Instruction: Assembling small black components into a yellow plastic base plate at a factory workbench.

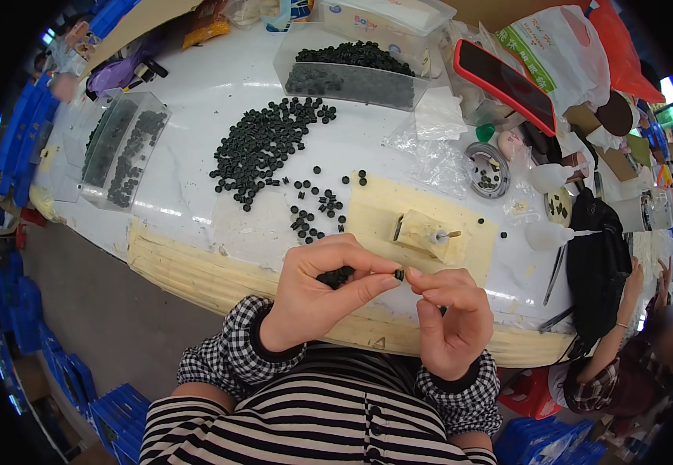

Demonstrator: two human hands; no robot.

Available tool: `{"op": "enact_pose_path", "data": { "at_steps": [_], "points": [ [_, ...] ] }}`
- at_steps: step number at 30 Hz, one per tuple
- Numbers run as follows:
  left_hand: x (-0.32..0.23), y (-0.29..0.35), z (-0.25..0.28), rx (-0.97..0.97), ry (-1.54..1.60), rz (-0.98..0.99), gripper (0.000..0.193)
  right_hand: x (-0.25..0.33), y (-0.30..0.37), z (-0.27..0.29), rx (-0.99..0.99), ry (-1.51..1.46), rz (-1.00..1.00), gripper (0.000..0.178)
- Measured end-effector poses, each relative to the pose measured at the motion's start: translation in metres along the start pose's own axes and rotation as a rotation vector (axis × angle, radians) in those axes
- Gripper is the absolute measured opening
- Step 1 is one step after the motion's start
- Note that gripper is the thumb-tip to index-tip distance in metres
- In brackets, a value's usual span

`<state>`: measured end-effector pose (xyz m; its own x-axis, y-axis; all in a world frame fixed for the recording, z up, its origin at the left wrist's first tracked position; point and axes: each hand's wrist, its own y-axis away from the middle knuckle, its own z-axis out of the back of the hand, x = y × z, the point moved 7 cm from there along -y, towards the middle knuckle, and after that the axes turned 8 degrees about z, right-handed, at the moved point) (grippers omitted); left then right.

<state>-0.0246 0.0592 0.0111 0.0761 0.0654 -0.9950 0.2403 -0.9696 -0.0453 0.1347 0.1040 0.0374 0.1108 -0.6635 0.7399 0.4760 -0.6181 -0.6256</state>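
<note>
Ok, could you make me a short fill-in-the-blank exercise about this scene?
1. A small dark part is pinched by the person's ____ hand.
2. The big loose pile of dark parts lies on a ____ tabletop.
3. The phone has a ____ case.
4. The person's shirt is patterned with ____.

Missing words: left; white; red; stripes

left hand (301, 294) pinches beside curled right hand (460, 310)
</note>
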Motion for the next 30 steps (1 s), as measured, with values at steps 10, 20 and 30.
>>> {"op": "enact_pose_path", "data": {
  "at_steps": [10, 20, 30],
  "points": [
    [-0.002, 0.0, 0.001, -0.019, -0.016, -0.009, 0.013, 0.006, -0.003, -0.003, 0.002, 0.167, 0.058, 0.026],
    [0.002, 0.0, 0.002, -0.026, 0.004, 0.011, 0.013, 0.01, -0.009, -0.011, 0.128, 0.308, 0.087, 0.041],
    [-0.004, 0.002, 0.002, -0.06, -0.045, -0.051, 0.014, 0.006, -0.007, -0.011, 0.145, 0.225, 0.052, 0.041]
  ]
}}
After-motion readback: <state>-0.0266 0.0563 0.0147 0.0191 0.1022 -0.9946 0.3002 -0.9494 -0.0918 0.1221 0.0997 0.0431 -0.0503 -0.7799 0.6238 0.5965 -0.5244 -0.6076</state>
